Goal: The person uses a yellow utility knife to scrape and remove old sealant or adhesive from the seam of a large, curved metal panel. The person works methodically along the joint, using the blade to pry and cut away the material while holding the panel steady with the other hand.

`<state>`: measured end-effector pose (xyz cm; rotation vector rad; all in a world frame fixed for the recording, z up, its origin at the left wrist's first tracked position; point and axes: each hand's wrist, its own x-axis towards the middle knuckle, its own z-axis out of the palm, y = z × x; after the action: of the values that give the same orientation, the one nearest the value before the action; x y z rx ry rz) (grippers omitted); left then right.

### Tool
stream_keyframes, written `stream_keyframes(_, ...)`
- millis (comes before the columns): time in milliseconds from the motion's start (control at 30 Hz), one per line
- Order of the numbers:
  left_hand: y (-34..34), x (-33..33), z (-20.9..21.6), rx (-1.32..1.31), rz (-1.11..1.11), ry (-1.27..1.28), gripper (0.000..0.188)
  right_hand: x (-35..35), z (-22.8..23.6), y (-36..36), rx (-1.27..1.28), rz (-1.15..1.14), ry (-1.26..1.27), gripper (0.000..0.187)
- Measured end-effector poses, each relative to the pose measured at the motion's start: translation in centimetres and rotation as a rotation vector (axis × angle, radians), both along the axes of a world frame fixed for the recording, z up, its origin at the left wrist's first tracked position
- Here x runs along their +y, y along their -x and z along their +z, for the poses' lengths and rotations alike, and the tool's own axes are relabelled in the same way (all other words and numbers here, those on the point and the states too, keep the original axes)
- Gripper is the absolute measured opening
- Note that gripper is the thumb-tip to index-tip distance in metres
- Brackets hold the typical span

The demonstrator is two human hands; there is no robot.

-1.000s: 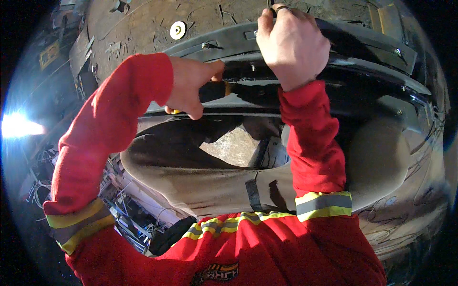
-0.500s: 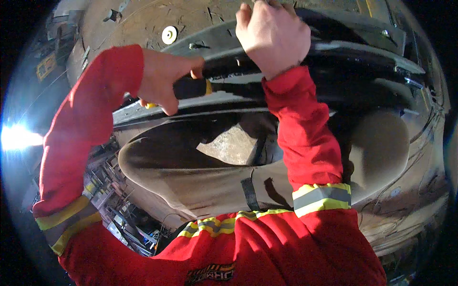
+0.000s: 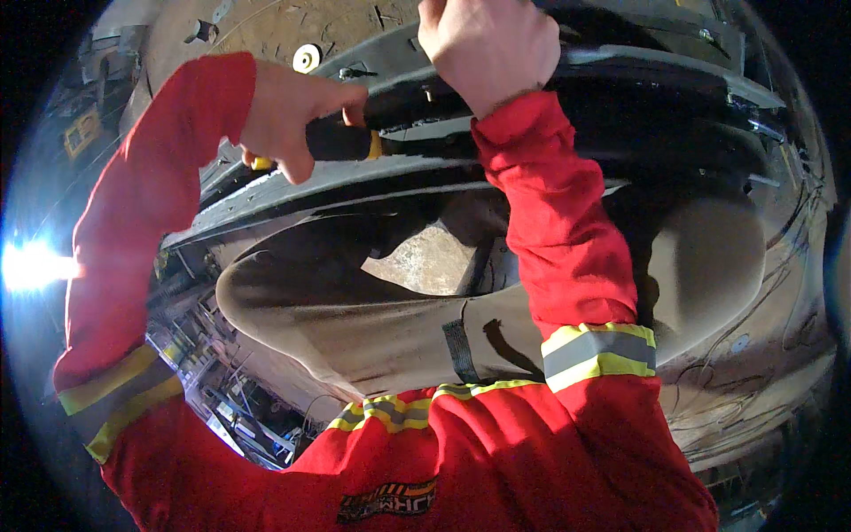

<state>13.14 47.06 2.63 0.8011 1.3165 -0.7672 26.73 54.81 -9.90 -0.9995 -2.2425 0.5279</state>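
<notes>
My left hand point(image 3: 288, 111) is closed round a tool's black handle with yellow ends point(image 3: 341, 140). The tool lies along a long, curved black part point(image 3: 417, 177), which stretches across in front of me above my thighs. Its working end is lost against the dark surface, so its kind does not show. Over the far edge of the black part, my right hand point(image 3: 487, 49) is bent into a fist. Its fingertips are turned away at the top of the picture, and whatever they grip is hidden.
A pale round disc point(image 3: 307, 58) and a small dark cylindrical piece point(image 3: 200, 33) lie on the stained brown floor beyond. Behind my left elbow is a cluttered area point(image 3: 239, 399). Cables point(image 3: 802, 239) run along the right side. A bright lamp point(image 3: 35, 266) glares at far left.
Both my hands have shifted a little up and to the left in the picture. The black part and the floor things beyond have also moved up slightly. Each hand keeps its closed shape.
</notes>
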Motion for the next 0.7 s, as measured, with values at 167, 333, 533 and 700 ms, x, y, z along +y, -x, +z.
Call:
stream_keyframes(167, 0.0, -1.3, -1.1, -0.036, -0.024, -0.013, 0.069, -0.9, 0.2, 0.6, -0.041, 0.057, 0.112, 0.026)
stream_keyframes(333, 1.4, -2.3, -1.5, -0.111, 0.068, -0.104, 0.069, 0.3, 0.4, 0.0, -0.134, 0.118, 0.302, 0.029)
stream_keyframes(533, -0.4, 0.5, 0.3, 0.027, -0.049, -0.033, 0.068, -0.2, -0.9, 0.7, -0.028, 0.020, 0.161, 0.023)
stream_keyframes(700, -1.8, 0.0, 0.4, 0.109, -0.013, -0.072, 0.069, -0.2, -1.1, 2.0, 0.151, -0.131, 0.182, 0.018)
